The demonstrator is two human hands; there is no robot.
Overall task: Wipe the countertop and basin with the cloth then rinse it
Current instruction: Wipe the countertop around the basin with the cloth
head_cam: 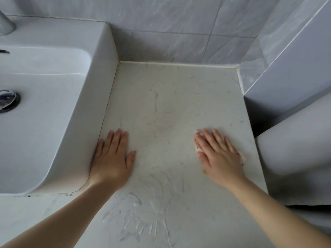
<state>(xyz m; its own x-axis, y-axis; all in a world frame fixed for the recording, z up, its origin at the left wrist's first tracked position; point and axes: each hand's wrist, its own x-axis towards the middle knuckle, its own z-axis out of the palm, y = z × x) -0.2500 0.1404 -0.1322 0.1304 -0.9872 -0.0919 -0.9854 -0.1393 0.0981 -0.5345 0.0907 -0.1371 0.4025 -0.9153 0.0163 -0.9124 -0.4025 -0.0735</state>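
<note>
The pale marbled countertop [161,104] fills the middle of the head view, with wet streaks near its front. My right hand [218,154] lies flat with straight fingers on a small pinkish cloth [242,158], pressing it to the counter near the right edge; only scraps of cloth show around the hand. My left hand [112,158] rests flat on the counter, its edge against the side of the white basin [53,111]. The basin stands to the left, with a metal drain plug [7,101].
A grey tiled wall [170,29] runs along the back and turns at the right corner. The base of a tap [6,24] shows at the top left. A white rounded fixture [295,149] sits below the counter's right edge.
</note>
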